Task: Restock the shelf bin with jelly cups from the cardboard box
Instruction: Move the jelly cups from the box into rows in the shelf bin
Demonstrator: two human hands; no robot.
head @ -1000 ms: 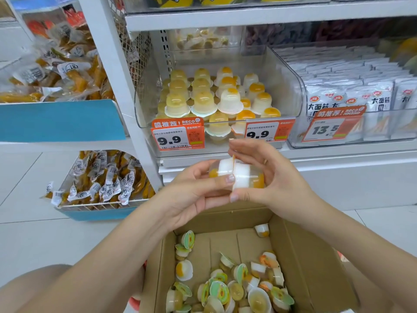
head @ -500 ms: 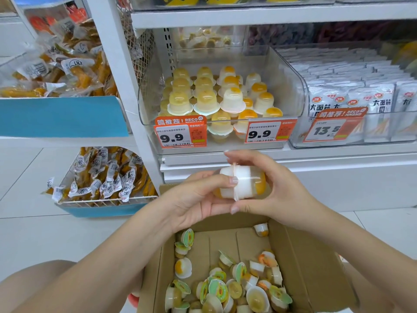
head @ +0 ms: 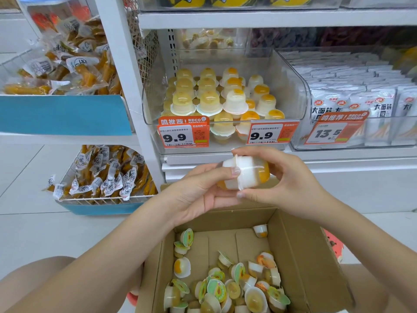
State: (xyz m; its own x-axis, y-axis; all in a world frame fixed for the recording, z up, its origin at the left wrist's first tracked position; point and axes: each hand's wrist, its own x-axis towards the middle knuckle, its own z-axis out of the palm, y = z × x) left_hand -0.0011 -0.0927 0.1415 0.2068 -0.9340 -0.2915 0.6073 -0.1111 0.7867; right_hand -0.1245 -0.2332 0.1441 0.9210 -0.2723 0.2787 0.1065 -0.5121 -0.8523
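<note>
Two jelly cups (head: pixel 244 175), pressed lid to lid, are gripped between left hand (head: pixel 203 190) and right hand (head: pixel 291 181) | cardboard box (head: pixel 304 263) seen at 6 o'clock, loose cups inside | shelf bin (head: pixel 293 86) at 12 o'clock, stocked in rows.

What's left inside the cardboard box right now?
Loose jelly cups lie jumbled in the cardboard box, one alone in the far corner. Much bare bottom shows; the nearest end is out of view.

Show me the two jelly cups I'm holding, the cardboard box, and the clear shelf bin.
held jelly cups (head: pixel 244 175), head view, white wall of the right cup
cardboard box (head: pixel 300 256), head view, inner right wall
clear shelf bin (head: pixel 291 86), head view, right wall
</note>
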